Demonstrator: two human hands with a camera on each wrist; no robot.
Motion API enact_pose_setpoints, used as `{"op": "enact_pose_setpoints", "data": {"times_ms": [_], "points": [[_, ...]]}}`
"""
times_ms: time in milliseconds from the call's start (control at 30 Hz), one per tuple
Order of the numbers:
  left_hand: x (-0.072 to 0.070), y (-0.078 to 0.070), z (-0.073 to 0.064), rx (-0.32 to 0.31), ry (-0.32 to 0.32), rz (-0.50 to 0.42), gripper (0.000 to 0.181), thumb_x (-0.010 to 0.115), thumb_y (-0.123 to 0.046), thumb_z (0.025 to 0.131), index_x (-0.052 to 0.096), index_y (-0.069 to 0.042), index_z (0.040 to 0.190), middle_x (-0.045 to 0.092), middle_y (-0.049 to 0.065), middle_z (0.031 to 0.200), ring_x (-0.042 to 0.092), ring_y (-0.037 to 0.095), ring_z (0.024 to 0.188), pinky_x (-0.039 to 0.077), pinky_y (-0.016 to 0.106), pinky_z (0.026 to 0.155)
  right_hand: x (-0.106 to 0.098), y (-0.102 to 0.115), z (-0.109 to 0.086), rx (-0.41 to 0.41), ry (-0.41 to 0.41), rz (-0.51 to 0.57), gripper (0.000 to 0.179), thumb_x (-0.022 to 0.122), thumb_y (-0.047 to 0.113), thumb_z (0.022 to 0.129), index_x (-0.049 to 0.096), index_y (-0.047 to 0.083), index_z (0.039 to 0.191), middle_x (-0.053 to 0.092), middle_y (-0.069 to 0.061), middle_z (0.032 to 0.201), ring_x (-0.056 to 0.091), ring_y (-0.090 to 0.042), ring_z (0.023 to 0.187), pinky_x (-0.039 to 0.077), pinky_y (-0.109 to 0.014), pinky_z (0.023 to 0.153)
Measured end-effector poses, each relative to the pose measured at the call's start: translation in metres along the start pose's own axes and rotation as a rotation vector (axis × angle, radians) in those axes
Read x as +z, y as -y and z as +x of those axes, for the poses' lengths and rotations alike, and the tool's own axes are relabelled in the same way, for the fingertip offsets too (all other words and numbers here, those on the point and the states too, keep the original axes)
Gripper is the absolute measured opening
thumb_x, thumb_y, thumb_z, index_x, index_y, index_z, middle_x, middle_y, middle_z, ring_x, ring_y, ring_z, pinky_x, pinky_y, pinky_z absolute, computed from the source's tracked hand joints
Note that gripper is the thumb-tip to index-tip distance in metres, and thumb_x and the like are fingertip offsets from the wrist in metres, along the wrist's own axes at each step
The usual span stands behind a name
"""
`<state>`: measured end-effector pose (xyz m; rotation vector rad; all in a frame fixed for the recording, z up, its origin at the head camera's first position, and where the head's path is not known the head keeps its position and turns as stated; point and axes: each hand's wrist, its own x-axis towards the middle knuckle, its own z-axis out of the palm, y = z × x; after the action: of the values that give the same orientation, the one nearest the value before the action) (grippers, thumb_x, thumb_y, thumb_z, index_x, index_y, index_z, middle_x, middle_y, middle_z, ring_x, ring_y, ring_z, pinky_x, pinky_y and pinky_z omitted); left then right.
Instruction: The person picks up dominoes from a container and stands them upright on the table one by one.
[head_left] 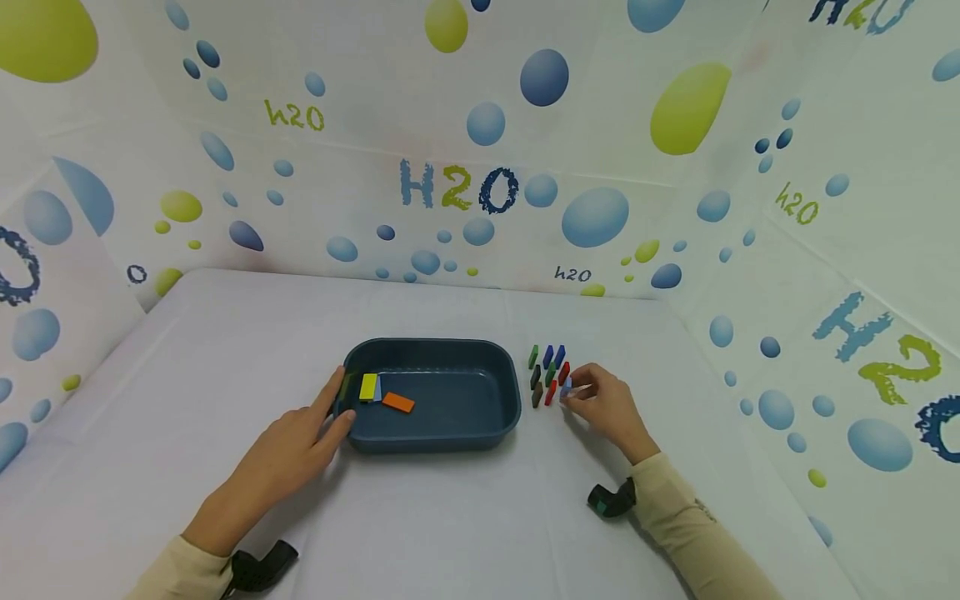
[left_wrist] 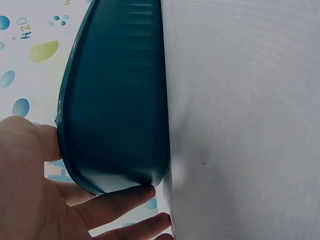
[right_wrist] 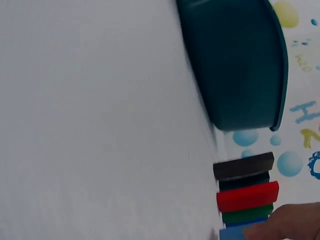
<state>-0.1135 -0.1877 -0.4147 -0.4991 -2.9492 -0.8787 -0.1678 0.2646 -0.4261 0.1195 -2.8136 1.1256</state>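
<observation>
My left hand (head_left: 294,450) rests at the left end of a dark teal tray (head_left: 435,446), its fairly straight fingers touching the rim and outer wall. Lying inside the tray are a yellow block (head_left: 368,387), a light blue block (head_left: 377,390) partly covered by it, and an orange block (head_left: 398,402). To the right of the tray, my right hand (head_left: 606,410) pinches a light blue block (head_left: 566,387) between thumb and fingers. That block is at the near right corner of several upright blocks, among them a red block (right_wrist: 247,196) and a dark brown block (right_wrist: 244,167).
Green (head_left: 533,357) and blue blocks (head_left: 560,355) stand at the back of the group. White cloth (head_left: 450,525) covers the table. A white curtain (head_left: 337,142) with coloured dots and lettering rises behind and at both sides. Each wrist carries a black camera (head_left: 611,500).
</observation>
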Motion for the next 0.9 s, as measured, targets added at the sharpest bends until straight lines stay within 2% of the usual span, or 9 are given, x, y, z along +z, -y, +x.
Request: {"op": "enact_pose_setpoints", "data": {"times_ms": [133,267,400,500,667,900], "points": [[0.0,-0.001,0.0,0.002,-0.005,-0.001,0.073,0.049,-0.04,0.111,0.019,-0.001,0.165,0.058,0.038,0.134,0.06,0.053,0.119,0.048,0.067,0.092,-0.008,0.007,-0.001,-0.03,-0.02,-0.058,0.033,0.075,0.003,0.089,0.063,0.0,0.119,0.067,-0.016,0.117,0.064,-0.028,0.097,0.054,-0.042,0.08],[0.0,-0.001,0.0,0.0,-0.006,-0.004,0.073,0.05,-0.039,0.111,0.019,0.0,0.165,0.058,0.038,0.134,0.06,0.053,0.118,0.048,0.067,0.091,-0.009,0.022,-0.004,-0.085,-0.102,-0.101,0.033,0.074,0.002,0.09,0.062,-0.002,0.12,0.064,-0.018,0.118,0.06,-0.033,0.101,0.053,-0.046,0.083],[0.0,-0.001,0.0,-0.003,-0.006,-0.005,0.073,0.05,-0.04,0.111,0.019,-0.001,0.165,0.059,0.038,0.133,0.06,0.053,0.117,0.049,0.067,0.091,-0.004,0.042,-0.006,-0.21,-0.186,-0.089,0.029,0.074,-0.004,0.088,0.065,-0.003,0.116,0.065,-0.016,0.112,0.061,-0.036,0.098,0.053,-0.045,0.08],[0.001,-0.001,-0.002,-0.003,-0.008,-0.011,0.073,0.049,-0.041,0.111,0.02,-0.002,0.165,0.059,0.037,0.133,0.06,0.053,0.118,0.048,0.067,0.091,0.0,0.055,-0.006,-0.323,-0.22,-0.061,0.025,0.072,-0.007,0.086,0.067,-0.001,0.11,0.067,-0.012,0.103,0.062,-0.03,0.09,0.051,-0.041,0.073],[0.0,-0.002,-0.002,0.0,-0.017,-0.018,0.072,0.048,-0.041,0.111,0.02,-0.002,0.166,0.059,0.036,0.134,0.06,0.053,0.119,0.048,0.067,0.093,0.009,0.078,-0.001,-0.435,-0.218,-0.009,0.022,0.068,-0.008,0.084,0.069,0.001,0.105,0.069,-0.009,0.095,0.062,-0.021,0.078,0.05,-0.034,0.062],[0.0,-0.002,-0.002,-0.003,-0.02,-0.011,0.072,0.049,-0.04,0.111,0.02,-0.003,0.166,0.06,0.036,0.133,0.061,0.051,0.118,0.048,0.067,0.093,0.025,0.107,0.007,-0.477,-0.16,0.043,0.02,0.068,-0.007,0.087,0.07,0.001,0.105,0.07,-0.008,0.098,0.063,-0.02,0.082,0.053,-0.041,0.068]]}}
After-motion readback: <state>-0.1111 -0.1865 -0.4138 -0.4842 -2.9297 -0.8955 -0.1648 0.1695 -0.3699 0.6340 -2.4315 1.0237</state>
